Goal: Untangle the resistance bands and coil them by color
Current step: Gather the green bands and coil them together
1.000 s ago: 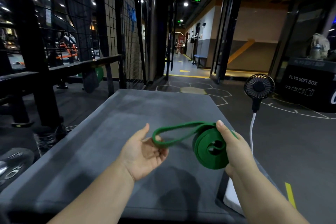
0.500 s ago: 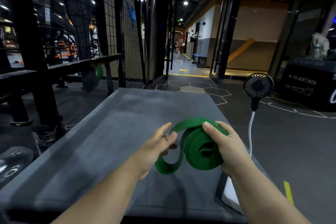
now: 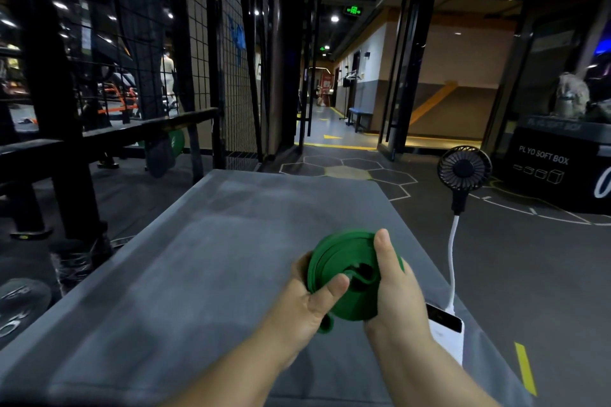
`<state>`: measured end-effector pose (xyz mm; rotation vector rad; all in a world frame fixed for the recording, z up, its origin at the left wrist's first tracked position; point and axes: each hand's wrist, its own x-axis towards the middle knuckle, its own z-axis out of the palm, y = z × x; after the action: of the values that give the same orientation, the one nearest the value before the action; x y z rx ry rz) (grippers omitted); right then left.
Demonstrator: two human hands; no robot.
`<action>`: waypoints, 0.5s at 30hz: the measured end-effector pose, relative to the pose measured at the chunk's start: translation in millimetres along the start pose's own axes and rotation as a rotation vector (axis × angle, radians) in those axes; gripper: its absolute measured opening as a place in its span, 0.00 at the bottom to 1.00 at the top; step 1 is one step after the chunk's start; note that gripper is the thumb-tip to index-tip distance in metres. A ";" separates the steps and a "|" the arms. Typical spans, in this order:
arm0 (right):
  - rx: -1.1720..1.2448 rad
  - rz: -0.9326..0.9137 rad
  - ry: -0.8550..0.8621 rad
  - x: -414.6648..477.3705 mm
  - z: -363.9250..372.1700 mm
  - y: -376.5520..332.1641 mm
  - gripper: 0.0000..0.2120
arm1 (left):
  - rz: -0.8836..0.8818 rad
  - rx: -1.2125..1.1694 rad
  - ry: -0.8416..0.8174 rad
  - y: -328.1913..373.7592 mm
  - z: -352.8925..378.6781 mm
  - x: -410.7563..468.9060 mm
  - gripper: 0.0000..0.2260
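Coil of green resistance band [image 3: 344,261] is held above the near right part of the grey padded platform [image 3: 198,258]. The coil is round and flat, so no long axis is shown. Its open face is turned up toward the camera, and a short loose end is pointed to the near left. It is gripped by the left hand [image 3: 307,304], thumb pressed on the face, and by the right hand [image 3: 396,291], thumb laid along its right side.
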<state>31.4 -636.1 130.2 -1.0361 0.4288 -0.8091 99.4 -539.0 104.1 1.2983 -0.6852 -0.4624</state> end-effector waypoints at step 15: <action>-0.375 -0.029 -0.324 6.2 -2.3 -2.0 0.28 | 0.059 0.102 0.135 28.7 -22.2 0.8 0.29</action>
<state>33.1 -642.7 131.3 -1.4984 0.2923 -0.5815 113.5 -517.3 129.6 1.3877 -0.6382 -0.2916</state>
